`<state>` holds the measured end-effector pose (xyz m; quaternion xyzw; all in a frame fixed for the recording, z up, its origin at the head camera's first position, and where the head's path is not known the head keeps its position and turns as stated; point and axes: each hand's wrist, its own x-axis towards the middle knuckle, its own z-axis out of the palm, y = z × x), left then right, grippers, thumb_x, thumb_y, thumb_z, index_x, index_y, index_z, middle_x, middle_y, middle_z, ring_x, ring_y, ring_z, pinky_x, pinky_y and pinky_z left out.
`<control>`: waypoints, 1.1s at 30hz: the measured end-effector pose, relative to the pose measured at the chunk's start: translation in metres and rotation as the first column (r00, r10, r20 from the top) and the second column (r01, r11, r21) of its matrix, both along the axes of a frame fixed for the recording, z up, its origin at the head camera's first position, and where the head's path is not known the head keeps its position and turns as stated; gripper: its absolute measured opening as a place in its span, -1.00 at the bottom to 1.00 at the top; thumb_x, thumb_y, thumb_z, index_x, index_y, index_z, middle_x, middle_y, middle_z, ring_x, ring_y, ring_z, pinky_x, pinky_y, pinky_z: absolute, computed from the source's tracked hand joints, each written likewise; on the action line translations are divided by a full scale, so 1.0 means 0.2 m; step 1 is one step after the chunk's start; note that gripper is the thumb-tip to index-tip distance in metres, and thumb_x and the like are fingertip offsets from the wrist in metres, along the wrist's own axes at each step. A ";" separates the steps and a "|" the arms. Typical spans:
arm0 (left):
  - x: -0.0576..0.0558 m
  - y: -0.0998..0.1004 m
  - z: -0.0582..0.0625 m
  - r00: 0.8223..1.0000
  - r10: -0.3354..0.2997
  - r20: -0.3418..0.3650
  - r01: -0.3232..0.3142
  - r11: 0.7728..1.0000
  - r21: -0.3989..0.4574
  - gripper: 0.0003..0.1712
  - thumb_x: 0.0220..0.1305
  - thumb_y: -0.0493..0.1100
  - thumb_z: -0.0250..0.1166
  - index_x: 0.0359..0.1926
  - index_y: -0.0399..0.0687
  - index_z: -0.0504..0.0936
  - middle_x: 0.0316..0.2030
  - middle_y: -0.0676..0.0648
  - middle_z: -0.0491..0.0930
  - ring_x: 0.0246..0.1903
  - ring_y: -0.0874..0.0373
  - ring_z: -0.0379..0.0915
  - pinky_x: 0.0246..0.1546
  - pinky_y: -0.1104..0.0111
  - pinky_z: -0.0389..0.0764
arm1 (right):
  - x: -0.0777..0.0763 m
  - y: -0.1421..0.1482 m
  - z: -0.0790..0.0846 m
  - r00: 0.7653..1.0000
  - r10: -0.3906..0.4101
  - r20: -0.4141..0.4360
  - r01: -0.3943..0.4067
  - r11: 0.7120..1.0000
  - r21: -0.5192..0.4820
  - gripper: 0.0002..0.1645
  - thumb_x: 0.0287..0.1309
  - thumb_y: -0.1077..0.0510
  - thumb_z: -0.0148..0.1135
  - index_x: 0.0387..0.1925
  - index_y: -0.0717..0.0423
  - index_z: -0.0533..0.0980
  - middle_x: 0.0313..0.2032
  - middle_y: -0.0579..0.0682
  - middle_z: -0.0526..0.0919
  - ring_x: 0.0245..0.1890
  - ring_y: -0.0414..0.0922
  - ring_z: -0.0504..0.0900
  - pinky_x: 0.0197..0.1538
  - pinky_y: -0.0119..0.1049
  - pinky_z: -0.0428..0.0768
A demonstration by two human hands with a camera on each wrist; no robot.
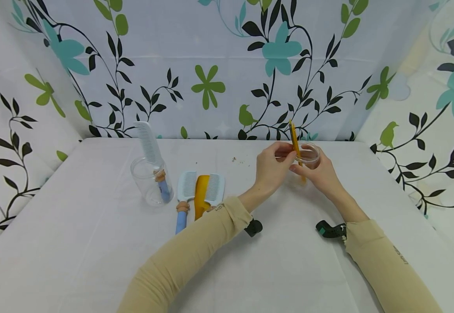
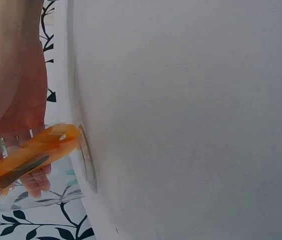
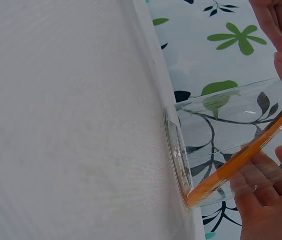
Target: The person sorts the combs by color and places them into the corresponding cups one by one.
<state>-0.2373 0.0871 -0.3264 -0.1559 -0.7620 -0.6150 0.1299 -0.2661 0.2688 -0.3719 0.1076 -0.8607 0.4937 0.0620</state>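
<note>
A small clear jar (image 1: 312, 155) stands on the white table (image 1: 289, 269) at the back right of centre. An orange comb (image 1: 295, 140) stands tilted in it, its top sticking out above the rim. My left hand (image 1: 273, 167) pinches the comb near the jar's mouth. My right hand (image 1: 321, 176) wraps around the jar from the right. The left wrist view shows the thumb of the left hand (image 2: 16, 85) pressed on the orange comb (image 2: 36, 152) in the jar (image 2: 56, 192). In the right wrist view the comb (image 3: 240, 160) leans across the jar (image 3: 215, 120), with my right hand (image 3: 260, 210) behind the glass.
A second clear jar (image 1: 148, 180) at the left holds a pale blue comb (image 1: 148, 143) standing upright. Beside it lie a blue-handled comb (image 1: 185, 191), an orange comb (image 1: 201, 195) and another pale comb (image 1: 216, 189). Floral curtain walls enclose the table on three sides.
</note>
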 end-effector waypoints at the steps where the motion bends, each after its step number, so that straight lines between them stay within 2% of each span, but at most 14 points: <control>1: 0.00 0.00 0.00 1.000 -0.003 0.002 0.003 1.000 0.000 -0.78 0.37 -0.22 0.30 -0.04 -0.24 0.65 -0.10 -0.12 0.71 -0.11 0.13 0.64 -0.10 0.63 0.59 | 0.00 0.00 0.00 1.000 -0.002 0.003 0.002 1.000 0.002 -0.08 0.20 -0.06 0.39 0.47 0.01 0.16 0.31 0.16 0.47 0.21 0.10 0.55 0.22 -0.19 0.57; 7: 0.01 -0.03 -0.01 1.000 -0.003 0.025 0.003 1.000 0.002 -0.78 0.37 -0.20 0.30 -0.04 -0.23 0.66 -0.13 -0.08 0.71 -0.15 0.20 0.62 -0.12 0.64 0.59 | 0.01 0.00 0.01 1.000 0.001 0.016 -0.001 1.000 -0.005 -0.07 0.19 -0.05 0.40 0.47 0.01 0.15 0.32 0.15 0.46 0.21 0.13 0.55 0.14 -0.36 0.55; 14: 0.01 -0.10 0.00 1.000 -0.009 -0.002 0.009 1.000 0.017 -0.76 0.35 -0.25 0.30 -0.01 -0.24 0.64 -0.09 -0.12 0.70 -0.11 0.12 0.64 -0.09 0.58 0.62 | 0.01 0.00 0.01 1.000 -0.008 0.013 0.008 1.000 -0.012 -0.07 0.18 -0.08 0.41 0.44 0.06 0.17 0.29 0.13 0.48 0.24 0.05 0.50 0.25 -0.15 0.51; 20: 0.01 -0.19 0.02 1.000 -0.006 -0.030 0.007 0.999 0.031 -0.76 0.33 -0.28 0.30 0.00 -0.21 0.64 -0.08 -0.13 0.71 -0.10 0.12 0.65 -0.07 0.55 0.64 | 0.01 0.00 0.01 1.000 -0.019 0.020 0.020 1.000 -0.024 -0.11 0.16 -0.09 0.42 0.40 0.03 0.21 0.27 0.09 0.50 0.22 -0.02 0.50 0.13 -0.42 0.49; 28: 0.01 -0.33 0.09 1.000 0.006 -0.003 -0.006 0.999 0.037 -0.72 0.33 -0.25 0.31 0.04 -0.20 0.62 -0.05 -0.13 0.69 -0.06 0.10 0.63 0.01 0.51 0.62 | 0.01 0.00 0.00 1.000 -0.004 0.004 0.004 1.000 -0.029 -0.14 0.18 -0.05 0.41 0.40 -0.01 0.21 0.28 0.10 0.49 0.21 -0.02 0.51 0.06 -0.57 0.48; 33: 0.02 -0.46 0.12 1.000 0.018 0.001 -0.018 1.000 0.017 -0.67 0.33 -0.24 0.31 0.09 -0.21 0.59 -0.01 -0.12 0.66 -0.01 0.10 0.60 0.09 0.47 0.60 | 0.01 0.00 0.01 1.000 0.012 0.010 -0.012 1.000 -0.016 -0.11 0.20 -0.03 0.40 0.44 0.01 0.17 0.31 0.13 0.46 0.21 0.05 0.52 0.09 -0.54 0.49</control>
